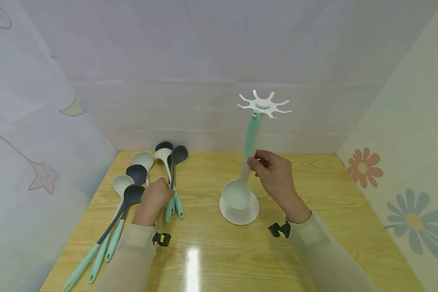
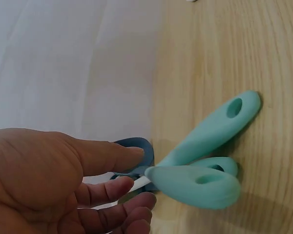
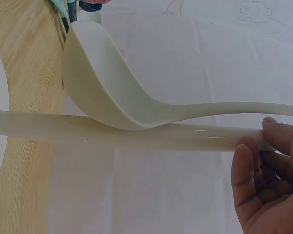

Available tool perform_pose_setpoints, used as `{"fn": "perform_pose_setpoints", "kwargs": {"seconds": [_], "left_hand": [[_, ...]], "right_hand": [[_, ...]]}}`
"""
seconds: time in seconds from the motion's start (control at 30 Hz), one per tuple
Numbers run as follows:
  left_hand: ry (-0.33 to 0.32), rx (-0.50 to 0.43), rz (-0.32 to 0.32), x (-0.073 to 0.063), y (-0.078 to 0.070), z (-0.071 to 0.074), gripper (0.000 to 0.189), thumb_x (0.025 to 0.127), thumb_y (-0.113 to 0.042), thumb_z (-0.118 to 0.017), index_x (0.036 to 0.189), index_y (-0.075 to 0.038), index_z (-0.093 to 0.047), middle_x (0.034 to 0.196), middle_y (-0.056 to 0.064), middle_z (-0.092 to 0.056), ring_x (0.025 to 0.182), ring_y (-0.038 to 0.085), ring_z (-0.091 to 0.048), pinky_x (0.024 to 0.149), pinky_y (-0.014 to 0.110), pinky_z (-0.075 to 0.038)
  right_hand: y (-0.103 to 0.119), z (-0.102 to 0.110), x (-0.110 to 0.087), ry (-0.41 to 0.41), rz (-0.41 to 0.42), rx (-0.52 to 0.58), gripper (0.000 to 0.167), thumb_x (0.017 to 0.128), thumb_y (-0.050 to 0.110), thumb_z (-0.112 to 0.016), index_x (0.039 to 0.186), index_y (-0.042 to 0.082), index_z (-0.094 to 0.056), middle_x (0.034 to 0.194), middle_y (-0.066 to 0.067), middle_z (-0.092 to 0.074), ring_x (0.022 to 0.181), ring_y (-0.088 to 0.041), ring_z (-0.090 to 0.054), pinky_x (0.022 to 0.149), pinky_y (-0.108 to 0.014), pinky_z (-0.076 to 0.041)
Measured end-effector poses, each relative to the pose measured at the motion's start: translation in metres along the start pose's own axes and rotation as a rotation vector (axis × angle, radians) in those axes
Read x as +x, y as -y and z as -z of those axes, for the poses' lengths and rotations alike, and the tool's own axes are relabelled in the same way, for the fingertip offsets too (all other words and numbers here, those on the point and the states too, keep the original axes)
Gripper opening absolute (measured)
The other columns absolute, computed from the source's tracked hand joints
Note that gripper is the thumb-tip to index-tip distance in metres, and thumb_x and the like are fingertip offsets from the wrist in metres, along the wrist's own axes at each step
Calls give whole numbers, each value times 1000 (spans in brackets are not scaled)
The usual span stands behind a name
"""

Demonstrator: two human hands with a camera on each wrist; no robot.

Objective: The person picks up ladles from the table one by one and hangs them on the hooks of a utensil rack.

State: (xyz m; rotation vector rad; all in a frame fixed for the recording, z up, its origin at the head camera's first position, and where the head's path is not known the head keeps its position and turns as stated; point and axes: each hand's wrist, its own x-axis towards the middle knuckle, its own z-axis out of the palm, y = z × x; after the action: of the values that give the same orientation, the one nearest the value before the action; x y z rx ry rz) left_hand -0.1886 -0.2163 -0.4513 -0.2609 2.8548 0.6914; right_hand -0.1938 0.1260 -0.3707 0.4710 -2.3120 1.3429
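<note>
Pale sleeves over the bench
Right hand, four o'clock, grips the white stand — white ladle hanging at five; left hand, eight o'clock, pinches what looks like a dark ladle.

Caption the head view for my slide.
A white ladle hangs on the rack; the right hand grips the rack, the left hand a dark ladle.
</note>
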Motion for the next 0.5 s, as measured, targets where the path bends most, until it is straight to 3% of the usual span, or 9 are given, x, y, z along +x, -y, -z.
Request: {"fn": "perform_pose_setpoints", "kwargs": {"seconds": [0.17, 0.5], "left_hand": [[28, -16, 14, 8, 6, -6, 24, 101, -23, -64, 106, 0, -60, 97, 16, -69, 81, 32, -64, 69, 44, -51], [13, -17, 12, 15, 9, -13, 26, 98, -20, -64, 111, 2, -59, 100, 18, -70, 85, 35, -66, 75, 49, -54]], "right_hand": [[0, 0, 0, 3, -15, 13, 14, 100, 11, -75, 109, 1, -80, 81, -12, -75, 64, -7, -63, 60, -16, -52], [1, 0, -1, 5, -36, 20, 15, 100, 12, -75, 109, 2, -81, 82, -12, -75, 67, -26, -67, 60, -17, -53]]}}
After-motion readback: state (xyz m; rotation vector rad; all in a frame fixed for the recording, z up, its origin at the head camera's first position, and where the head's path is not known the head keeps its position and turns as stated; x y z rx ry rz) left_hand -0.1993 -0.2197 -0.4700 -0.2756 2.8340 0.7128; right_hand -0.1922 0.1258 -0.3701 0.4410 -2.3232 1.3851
